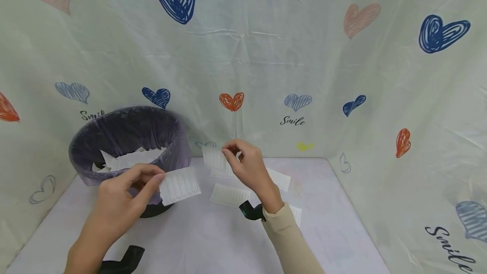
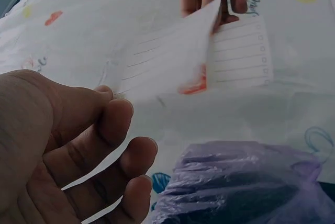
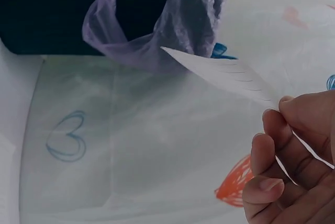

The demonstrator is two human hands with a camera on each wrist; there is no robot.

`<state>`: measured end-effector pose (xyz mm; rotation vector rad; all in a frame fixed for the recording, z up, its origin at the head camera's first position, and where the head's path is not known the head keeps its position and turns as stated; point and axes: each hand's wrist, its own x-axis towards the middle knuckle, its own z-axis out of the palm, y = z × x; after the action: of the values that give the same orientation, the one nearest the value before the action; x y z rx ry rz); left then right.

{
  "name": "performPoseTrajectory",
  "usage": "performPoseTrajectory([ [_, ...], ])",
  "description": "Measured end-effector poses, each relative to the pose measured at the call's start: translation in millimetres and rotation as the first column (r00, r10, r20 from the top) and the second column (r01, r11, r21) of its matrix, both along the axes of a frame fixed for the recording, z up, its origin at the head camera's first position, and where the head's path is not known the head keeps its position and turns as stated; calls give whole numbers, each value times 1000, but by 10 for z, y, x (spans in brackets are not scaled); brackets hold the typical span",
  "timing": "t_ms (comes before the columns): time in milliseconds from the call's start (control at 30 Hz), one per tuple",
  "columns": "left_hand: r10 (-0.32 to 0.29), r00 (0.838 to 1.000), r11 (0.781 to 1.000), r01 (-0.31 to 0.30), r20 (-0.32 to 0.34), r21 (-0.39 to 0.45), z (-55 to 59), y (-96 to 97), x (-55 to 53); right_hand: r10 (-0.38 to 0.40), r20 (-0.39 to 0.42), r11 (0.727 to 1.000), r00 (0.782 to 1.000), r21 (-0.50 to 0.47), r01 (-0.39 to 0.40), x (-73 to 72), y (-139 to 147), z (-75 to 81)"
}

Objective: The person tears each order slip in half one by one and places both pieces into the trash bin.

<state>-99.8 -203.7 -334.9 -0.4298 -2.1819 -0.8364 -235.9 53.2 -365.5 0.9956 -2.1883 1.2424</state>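
Observation:
Between thumb and index finger, my left hand (image 1: 123, 195) pinches the edge of a small lined paper sheet (image 1: 180, 186), held up just in front of the bin. A second lined sheet (image 1: 212, 158) is pinched by its edge in my right hand (image 1: 249, 166), over the far part of the table. In the left wrist view the left hand's sheet (image 2: 162, 59) bends slightly and overlaps the other sheet (image 2: 241, 56). The right wrist view shows the right hand's sheet (image 3: 225, 75) almost edge-on, pointing towards the purple bag.
A dark bin lined with a purple plastic bag (image 1: 176, 138) stands at the back left, with white paper pieces (image 1: 133, 159) inside. Several lined sheets lie on the white table (image 1: 213, 236), one sheet (image 1: 230, 195) near the middle. A heart-patterned curtain (image 1: 266, 62) hangs behind.

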Motion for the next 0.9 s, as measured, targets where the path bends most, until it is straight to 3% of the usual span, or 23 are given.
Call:
performPoseTrajectory([
  [200, 43, 999, 999, -43, 11, -17, 72, -156, 46, 51, 52, 998, 997, -34, -49, -49, -133, 158],
  [400, 128, 991, 990, -126, 31, -68, 148, -330, 99, 116, 106, 991, 988, -77, -108, -54, -261, 328],
  [667, 168, 984, 972, -174, -53, -160, 255, -528, 135, 226, 206, 972, 952, -115, -206, -10, -452, 550],
  [900, 253, 966, 952, -259, -56, -163, 345, -601, 147, 243, 160, 970, 957, -57, -237, -9, -609, 643],
])
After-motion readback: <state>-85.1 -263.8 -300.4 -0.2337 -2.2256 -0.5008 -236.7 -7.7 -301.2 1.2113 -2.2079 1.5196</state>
